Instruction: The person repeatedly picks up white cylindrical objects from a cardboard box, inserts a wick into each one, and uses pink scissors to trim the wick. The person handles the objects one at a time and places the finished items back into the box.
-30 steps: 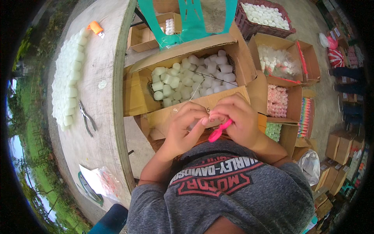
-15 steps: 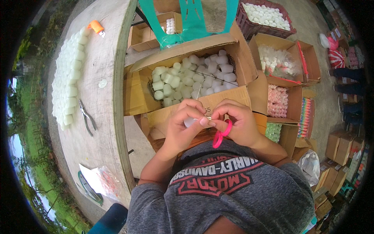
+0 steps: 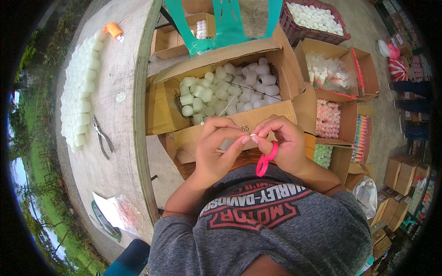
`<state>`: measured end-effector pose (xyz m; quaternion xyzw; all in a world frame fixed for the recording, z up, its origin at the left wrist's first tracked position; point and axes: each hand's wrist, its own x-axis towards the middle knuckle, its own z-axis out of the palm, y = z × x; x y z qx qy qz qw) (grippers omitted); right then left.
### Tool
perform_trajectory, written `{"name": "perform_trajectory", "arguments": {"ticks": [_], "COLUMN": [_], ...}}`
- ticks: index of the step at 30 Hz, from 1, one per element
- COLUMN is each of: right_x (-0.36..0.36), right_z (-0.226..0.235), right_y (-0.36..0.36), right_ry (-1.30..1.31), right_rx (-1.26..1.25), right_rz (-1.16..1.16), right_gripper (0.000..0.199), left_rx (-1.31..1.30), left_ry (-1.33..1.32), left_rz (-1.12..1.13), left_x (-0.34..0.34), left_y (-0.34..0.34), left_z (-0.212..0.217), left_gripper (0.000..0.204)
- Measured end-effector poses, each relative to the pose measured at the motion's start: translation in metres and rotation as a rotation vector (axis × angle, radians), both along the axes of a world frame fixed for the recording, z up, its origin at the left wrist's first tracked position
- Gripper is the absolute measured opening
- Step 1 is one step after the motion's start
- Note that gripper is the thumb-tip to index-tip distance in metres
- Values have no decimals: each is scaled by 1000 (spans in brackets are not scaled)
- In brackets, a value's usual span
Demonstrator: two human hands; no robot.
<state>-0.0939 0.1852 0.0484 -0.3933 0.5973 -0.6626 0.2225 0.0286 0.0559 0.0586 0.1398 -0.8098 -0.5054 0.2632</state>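
Over the near flap of the open cardboard box, my left hand and my right hand meet fingertip to fingertip, both pinched closed. Between the tips shows a short bit of thin white cord. A bright pink looped band hangs from the fingers of my right hand; how it is held is hidden. Just beyond, the box holds a heap of white plastic cylinders, with a strand of pale cord lying across them near my left fingers.
On the table at left lie rows of white cylinders, an orange-handled tool, pliers and a plastic packet. A teal chair stands beyond the box. Right are a crate and several cartons.
My fingertips have shifted slightly to the right and up, still pinched together. The pink band swings right with my right hand. The white cylinder seen in my left hand is now mostly hidden.
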Motion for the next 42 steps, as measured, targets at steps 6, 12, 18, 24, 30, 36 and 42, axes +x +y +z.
{"name": "perform_trajectory", "arguments": {"ticks": [6,12,18,24,30,36,42], "right_x": [-4,-6,0,-5,-7,-2,13], "right_z": [7,8,7,16,8,16,1], "right_y": [-9,-7,-9,-10,-1,-8,-13], "right_ry": [549,527,200,201,-17,-441,-383], "right_rx": [-48,-16,-9,71,87,106,348], "right_rz": [-50,-103,-72,124,256,272,574], "right_gripper": [24,23,19,16,17,14,12], "left_rx": [852,510,302,25,-205,317,655], "left_ry": [-8,-44,-93,-27,27,202,209], "left_rz": [-91,-99,4,-22,69,72,186], "left_x": [4,6,6,7,13,19,5], "left_y": [0,-2,-7,-10,-12,-12,-7], "left_z": [-12,-7,0,4,7,-23,-7], "left_gripper": [8,9,7,15,18,29,72]}}
